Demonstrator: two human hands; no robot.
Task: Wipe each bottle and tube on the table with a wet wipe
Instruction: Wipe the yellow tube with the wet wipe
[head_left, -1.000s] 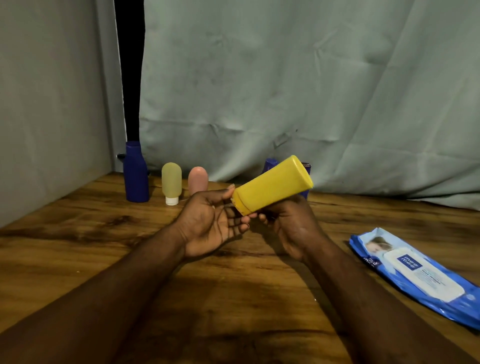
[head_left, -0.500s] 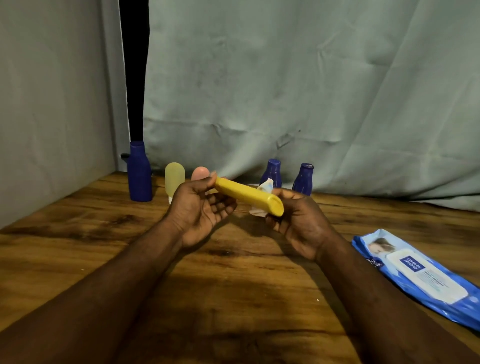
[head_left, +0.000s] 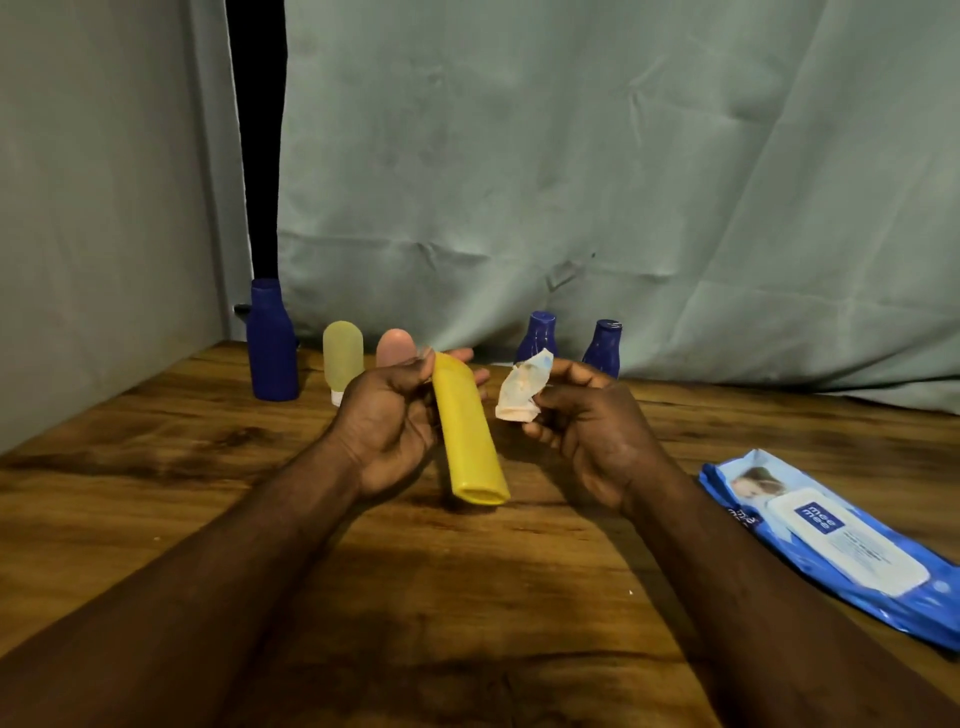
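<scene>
Left hand (head_left: 387, 415) grips the yellow tube (head_left: 467, 436). Thumb sits on top near the far end, fingers are curled under it, and the fingertips show past its far side. The tube is off the tabletop (head_left: 208, 467) and tilts down toward us, wide end nearest us. Its lower half sticks out clear of the fingers, along the right edge of the palm.

Right hand (head_left: 592, 426) pinches a crumpled wipe (head_left: 519, 392) between thumb and curled fingers. The wipe pokes up and left out of the fingertips. It sits just beside the tube's upper part, and we see a narrow gap between them, so no contact. Both hands hang above the middle of the tabletop at about the same height, palms turned inward.

Back row, all upright along the curtain (head_left: 571, 182):
- The tall bottle (head_left: 272, 348) is far left, near the wall.
- The pale tube (head_left: 342, 358) stands next to it, cap down.
- The pink tube (head_left: 395, 348) is just behind the left hand, its lower part hidden.
- The left small bottle (head_left: 537, 338) is behind the wipe, its base hidden.
- The right small bottle (head_left: 602, 345) is behind the right hand, its base hidden.

The pack (head_left: 841, 540) lies flat on the tabletop at the right, label up, well apart from the right hand. We can't tell whether its flap is sealed.
</scene>
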